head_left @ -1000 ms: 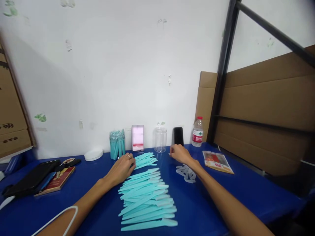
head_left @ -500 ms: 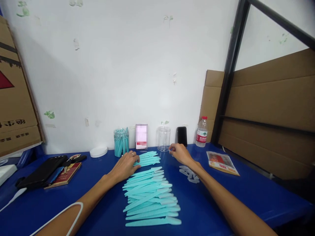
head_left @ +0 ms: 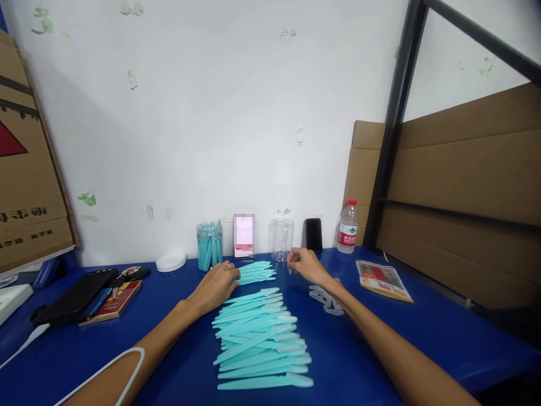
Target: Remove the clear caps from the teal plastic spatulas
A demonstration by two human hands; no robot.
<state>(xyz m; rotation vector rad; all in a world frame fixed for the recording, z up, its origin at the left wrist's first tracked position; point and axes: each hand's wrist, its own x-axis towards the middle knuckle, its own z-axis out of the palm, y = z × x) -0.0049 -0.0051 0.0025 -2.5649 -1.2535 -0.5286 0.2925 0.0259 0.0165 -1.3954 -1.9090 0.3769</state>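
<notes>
My left hand [head_left: 216, 283] rests on the table with its fingers curled over the handle ends of the far row of turquoise eyebrow razors [head_left: 257, 272]. It appears to grip one handle; the fingertips are partly hidden. Nearer me lies a larger pile of the same eyebrow razors [head_left: 262, 338], handles to the left and pale blade ends to the right. My right hand [head_left: 307, 265] is closed in a pinch on a small clear cap [head_left: 290, 270], just in front of an empty clear jar [head_left: 282, 239]. Several loose clear caps [head_left: 324, 299] lie beneath my right forearm.
A jar of upright turquoise razors [head_left: 209, 246], a propped phone [head_left: 244, 235] and a black phone [head_left: 313, 235] line the wall. A white lid [head_left: 171, 262] and black pouch [head_left: 76, 296] lie left. A water bottle [head_left: 347, 227] and packet [head_left: 384, 281] are right.
My right hand has turned slightly and shifted a little left, with the clear cap now pointing down below its fingers. My left hand stays by the far razors.
</notes>
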